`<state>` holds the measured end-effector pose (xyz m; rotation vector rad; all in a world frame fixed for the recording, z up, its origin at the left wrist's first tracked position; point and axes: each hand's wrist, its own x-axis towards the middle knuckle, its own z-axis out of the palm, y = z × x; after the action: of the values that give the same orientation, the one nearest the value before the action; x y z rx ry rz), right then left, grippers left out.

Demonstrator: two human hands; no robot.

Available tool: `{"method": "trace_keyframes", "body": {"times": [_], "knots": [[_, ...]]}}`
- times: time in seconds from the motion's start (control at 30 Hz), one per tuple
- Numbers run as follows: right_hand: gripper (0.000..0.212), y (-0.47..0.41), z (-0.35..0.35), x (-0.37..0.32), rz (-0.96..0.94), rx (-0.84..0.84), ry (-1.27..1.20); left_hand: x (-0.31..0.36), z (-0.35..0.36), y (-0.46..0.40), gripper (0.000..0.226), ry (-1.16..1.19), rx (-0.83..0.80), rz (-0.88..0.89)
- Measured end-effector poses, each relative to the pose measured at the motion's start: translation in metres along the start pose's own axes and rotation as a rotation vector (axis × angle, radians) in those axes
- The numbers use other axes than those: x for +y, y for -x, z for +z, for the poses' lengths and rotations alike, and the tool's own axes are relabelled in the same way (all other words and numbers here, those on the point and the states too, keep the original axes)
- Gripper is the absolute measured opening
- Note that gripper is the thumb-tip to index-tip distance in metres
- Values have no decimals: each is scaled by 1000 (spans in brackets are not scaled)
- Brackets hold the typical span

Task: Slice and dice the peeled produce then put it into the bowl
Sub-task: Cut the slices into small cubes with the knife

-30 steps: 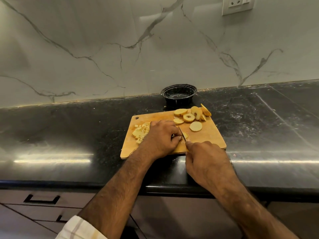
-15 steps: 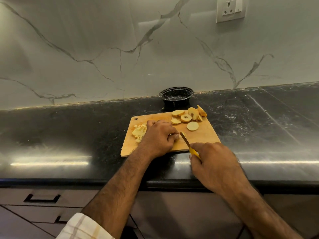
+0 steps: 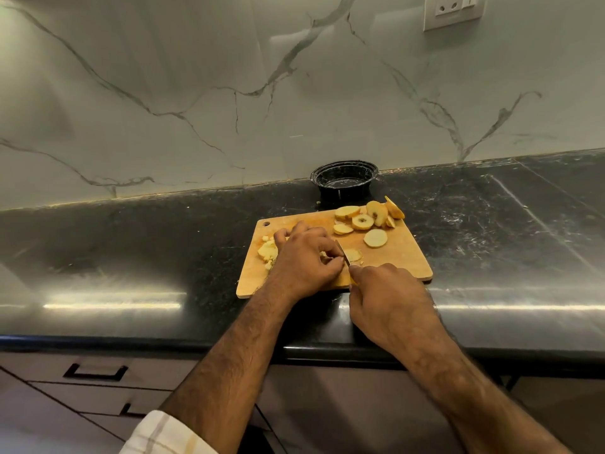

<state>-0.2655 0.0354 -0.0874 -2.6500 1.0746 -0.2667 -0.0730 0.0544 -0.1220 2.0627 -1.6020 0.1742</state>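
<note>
Curled round a yellow-handled knife [image 3: 344,257], the right hand [image 3: 389,299] holds the blade down on a slice [image 3: 353,255] near the middle of the wooden cutting board [image 3: 402,260]; the left hand [image 3: 302,260] sits just beside the blade, its fingertips bent and pinching the near part of that same slice against the board; most of the handle is hidden inside the fist. Behind the left hand, at the board's left side, lies a small heap of diced pieces [image 3: 266,252]; at the far right corner a cluster of round slices [image 3: 366,219] waits uncut, some overlapping, one lying apart and closer. Just beyond the board's far edge a black bowl [image 3: 343,180] stands on the dark counter [image 3: 131,257], against the marble wall [image 3: 196,93]; a socket [image 3: 453,9] is set high on the right.
</note>
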Motion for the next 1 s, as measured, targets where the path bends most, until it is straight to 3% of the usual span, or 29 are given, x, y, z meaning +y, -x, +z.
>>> {"method": "trace_keyframes", "body": {"times": [0.27,0.37,0.57,1.0], "knots": [[21,13,-7,3,6,-121,46,7,-2,-3,11,-19,-37,-90],[22,24,-9,10,17,-68,19,8,-1,0,13,-30,-15,-58],[32,37,-11,32,49,209,-79,1,-4,4,15,-14,113,80],[38,-12,14,-5,-17,45,-60,-17,-9,2,11,-28,386,-164]]}}
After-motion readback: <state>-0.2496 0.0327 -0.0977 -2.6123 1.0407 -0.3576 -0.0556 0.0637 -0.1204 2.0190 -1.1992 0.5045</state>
